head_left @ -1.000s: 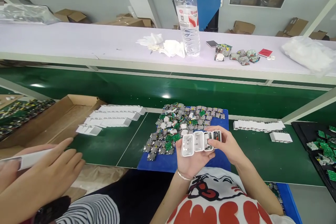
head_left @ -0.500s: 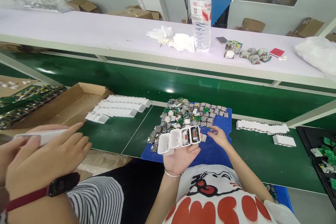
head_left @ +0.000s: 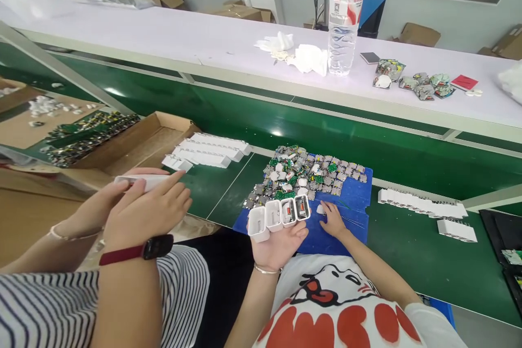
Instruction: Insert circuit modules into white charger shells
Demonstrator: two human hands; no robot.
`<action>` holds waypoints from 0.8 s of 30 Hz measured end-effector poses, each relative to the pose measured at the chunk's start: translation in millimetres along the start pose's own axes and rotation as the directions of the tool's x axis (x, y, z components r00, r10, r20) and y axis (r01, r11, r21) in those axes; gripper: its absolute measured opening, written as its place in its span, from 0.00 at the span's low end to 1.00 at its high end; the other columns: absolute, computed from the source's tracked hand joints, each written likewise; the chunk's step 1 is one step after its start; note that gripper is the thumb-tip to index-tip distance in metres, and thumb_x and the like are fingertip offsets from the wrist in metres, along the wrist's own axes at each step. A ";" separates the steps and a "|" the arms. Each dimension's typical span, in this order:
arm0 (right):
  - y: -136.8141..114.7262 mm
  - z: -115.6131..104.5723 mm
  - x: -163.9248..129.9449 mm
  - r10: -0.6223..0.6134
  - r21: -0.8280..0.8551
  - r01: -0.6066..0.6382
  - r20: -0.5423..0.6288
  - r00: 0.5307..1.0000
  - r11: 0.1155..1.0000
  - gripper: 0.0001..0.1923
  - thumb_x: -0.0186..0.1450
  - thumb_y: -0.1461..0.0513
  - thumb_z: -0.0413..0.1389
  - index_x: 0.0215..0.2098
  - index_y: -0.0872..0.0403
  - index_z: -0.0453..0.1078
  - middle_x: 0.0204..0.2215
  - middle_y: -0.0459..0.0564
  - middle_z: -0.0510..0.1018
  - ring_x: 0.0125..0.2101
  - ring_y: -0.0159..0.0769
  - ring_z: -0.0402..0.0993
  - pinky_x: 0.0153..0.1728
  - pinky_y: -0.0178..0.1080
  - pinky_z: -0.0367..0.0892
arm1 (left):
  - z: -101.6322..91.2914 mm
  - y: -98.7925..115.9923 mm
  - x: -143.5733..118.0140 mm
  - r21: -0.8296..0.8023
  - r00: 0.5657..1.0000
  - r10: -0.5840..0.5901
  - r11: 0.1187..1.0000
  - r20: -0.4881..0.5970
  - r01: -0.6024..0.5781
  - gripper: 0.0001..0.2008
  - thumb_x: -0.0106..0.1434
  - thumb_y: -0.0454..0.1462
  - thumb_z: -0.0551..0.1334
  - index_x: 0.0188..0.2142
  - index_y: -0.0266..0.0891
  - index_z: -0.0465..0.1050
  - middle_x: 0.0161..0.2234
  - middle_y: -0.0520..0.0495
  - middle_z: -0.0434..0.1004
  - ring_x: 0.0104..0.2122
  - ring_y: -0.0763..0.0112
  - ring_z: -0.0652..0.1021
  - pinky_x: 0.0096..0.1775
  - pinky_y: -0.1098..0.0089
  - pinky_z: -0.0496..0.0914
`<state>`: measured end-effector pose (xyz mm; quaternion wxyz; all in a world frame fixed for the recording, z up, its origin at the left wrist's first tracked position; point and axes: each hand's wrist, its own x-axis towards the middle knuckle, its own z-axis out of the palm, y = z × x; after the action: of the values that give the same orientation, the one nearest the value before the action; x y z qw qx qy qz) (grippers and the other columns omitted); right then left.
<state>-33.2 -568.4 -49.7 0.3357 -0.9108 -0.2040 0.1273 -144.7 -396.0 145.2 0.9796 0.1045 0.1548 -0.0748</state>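
Note:
My left hand (head_left: 274, 250) is palm up below a row of several white plastic housings (head_left: 258, 223), its fingers curled around them. Their open ends face up. The two on the right have a part with an orange-red piece inside; the two on the left look hollow. Just to the right, my right hand (head_left: 335, 222) is low over the blue mat (head_left: 354, 202), fingertips closed on a small pale circuit board module (head_left: 321, 209). Past both hands, a pile of small grey and green circuit board modules (head_left: 291, 168) covers the mat's far part.
At left, a co-worker's hands (head_left: 150, 204) hold a white housing strip (head_left: 142, 179). Rows of white housings (head_left: 212, 149) lie beside a cardboard tray (head_left: 138, 144); others (head_left: 424, 204) stand at right. A shelf (head_left: 196, 38) carries a water bottle (head_left: 345, 22), crumpled tissue and loose modules.
My right hand has come down onto the mat, its fingertips now at a small module. The left hand still holds the housings. My view has shifted left, showing more of the co-worker's arms.

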 end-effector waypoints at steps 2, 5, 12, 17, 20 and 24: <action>5.1 6.4 1.0 0.046 -0.013 -0.047 -0.064 0.997 0.999 0.32 0.56 0.69 0.53 0.60 0.60 0.58 0.54 0.61 0.65 0.58 0.47 0.56 0.59 0.49 0.52 | 3.2 -3.4 2.4 -0.035 1.000 -0.016 0.999 -0.006 0.016 0.19 0.58 0.49 0.54 0.41 0.41 0.73 0.37 0.41 0.73 0.28 0.68 0.65 0.29 0.66 0.58; 9.1 9.0 6.8 0.076 -0.008 -0.078 -0.126 0.989 0.997 0.24 0.57 0.69 0.55 0.53 0.60 0.65 0.48 0.59 0.70 0.52 0.44 0.64 0.54 0.50 0.60 | 7.6 -7.3 6.1 -0.049 0.997 -0.035 0.998 0.073 0.038 0.18 0.56 0.51 0.56 0.35 0.41 0.74 0.34 0.44 0.73 0.25 0.71 0.62 0.29 0.66 0.58; 9.4 -33.0 9.5 0.077 0.025 -0.074 -0.207 0.975 0.997 0.16 0.62 0.66 0.48 0.43 0.59 0.73 0.38 0.56 0.76 0.34 0.36 0.74 0.40 0.40 0.71 | 10.1 -12.0 18.1 0.031 0.976 -0.073 0.997 0.207 0.068 0.18 0.51 0.52 0.60 0.34 0.44 0.73 0.35 0.47 0.74 0.25 0.71 0.64 0.31 0.66 0.59; 12.0 -56.4 2.8 0.010 0.022 -0.009 -0.065 0.998 1.000 0.23 0.58 0.67 0.51 0.52 0.52 0.69 0.51 0.55 0.70 0.46 0.41 0.70 0.51 0.45 0.64 | 16.2 -14.7 22.8 0.056 0.984 -0.055 0.997 0.168 0.046 0.20 0.49 0.54 0.60 0.34 0.42 0.72 0.34 0.48 0.74 0.27 0.68 0.67 0.31 0.66 0.59; 11.5 -48.1 -3.8 -0.035 0.054 0.030 0.101 0.994 0.998 0.30 0.49 0.69 0.59 0.52 0.49 0.69 0.52 0.52 0.70 0.53 0.44 0.64 0.56 0.47 0.58 | 18.8 -11.7 23.5 0.056 0.992 -0.047 0.998 0.118 0.040 0.20 0.50 0.54 0.58 0.34 0.42 0.72 0.33 0.47 0.74 0.27 0.68 0.67 0.30 0.67 0.59; 10.5 -33.4 -9.4 0.013 0.160 -0.038 0.152 0.988 0.986 0.34 0.43 0.70 0.64 0.50 0.53 0.71 0.50 0.58 0.71 0.53 0.51 0.61 0.56 0.52 0.55 | 18.6 -4.9 23.5 0.078 0.999 -0.048 0.996 0.014 0.047 0.24 0.53 0.56 0.49 0.32 0.42 0.71 0.33 0.45 0.73 0.29 0.64 0.69 0.31 0.65 0.60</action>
<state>-26.3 -598.6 -31.0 0.3906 -0.8707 -0.2061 0.2163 -118.2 -407.7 154.2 0.9739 0.1383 0.1463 -0.1049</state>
